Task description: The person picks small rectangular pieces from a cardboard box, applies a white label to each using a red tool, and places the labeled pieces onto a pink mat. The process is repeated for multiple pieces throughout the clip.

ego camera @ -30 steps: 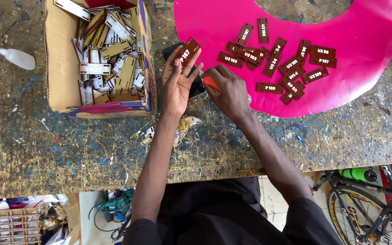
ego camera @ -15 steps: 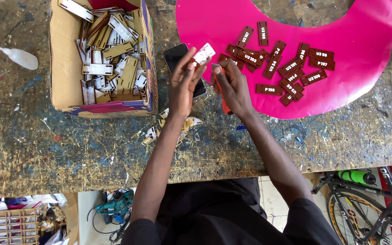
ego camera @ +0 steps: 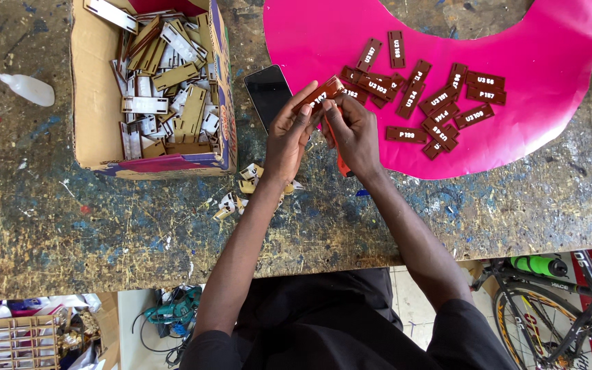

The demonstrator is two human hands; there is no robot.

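Far left: small clear squeeze bottle (ego camera: 20,85) lying on its side on the paint-spattered surface (ego camera: 70,226), well apart from everything else.

Next over, open cardboard box (ego camera: 94,103) stuffed with a jumble of flat tan and white tag blanks (ego camera: 166,75), probably parked there for easy reach of the left arm.

Just below the box's near corner, little heap of peeled scraps (ego camera: 241,192), white and tan bits, dropped right under the hands by the look of it.

Black phone (ego camera: 268,92) flat on the surface, screen dark, just above the left wrist.

Then the hands themselves, close together over the edge of the pink sheet. Left hand (ego camera: 289,140) pinching a brown tag (ego camera: 320,94) by its end, fingers curled up around it, tag tilted and held off the surface. Right hand (ego camera: 354,133) closed on a thin orange tool (ego camera: 339,154), fingertips right up at the tag too, so likely picking or scraping at its face or edge. Can't tell exactly where the tool tip touches.

To the right, big curved pink sheet (ego camera: 515,41) with a loose cluster of brown tags (ego camera: 440,103), white lettering up, some overlapping. Looks like the laid-out pile.

Bottom right, below the surface edge: bicycle (ego camera: 556,301) with a green bottle (ego camera: 539,266).
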